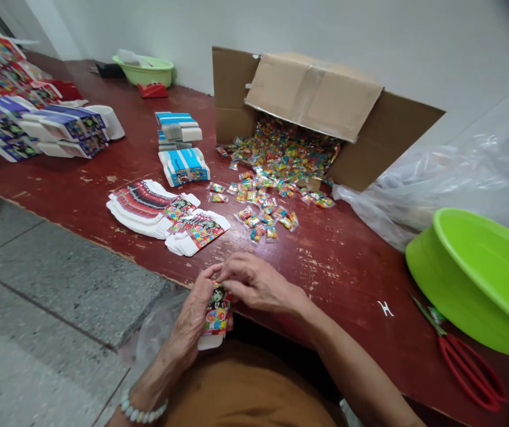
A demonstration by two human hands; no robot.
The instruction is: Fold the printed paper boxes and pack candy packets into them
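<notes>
A small printed candy box [217,314] with a red and black design is held upright near the table's front edge. My left hand [194,311] wraps around its side, fingers closed on it. At the upper end of the box, my right hand [258,281] has its fingers bent and pressed to the top edge; the fingertips partly hide that end. A white flap sticks out at the bottom. Just beyond my hands lies a fanned row of flat candy boxes [147,207]. Several small candy packets [263,216] in clear wrappers are scattered to its right.
A cardboard carton [316,98] on its side spills candy packets. Blue bundled boxes [185,166] stand behind the fan, and purple bundles [65,127] at left. A green basin [447,284] and red-handled scissors [471,370] are at right. Another green basin [147,72] stands at the back.
</notes>
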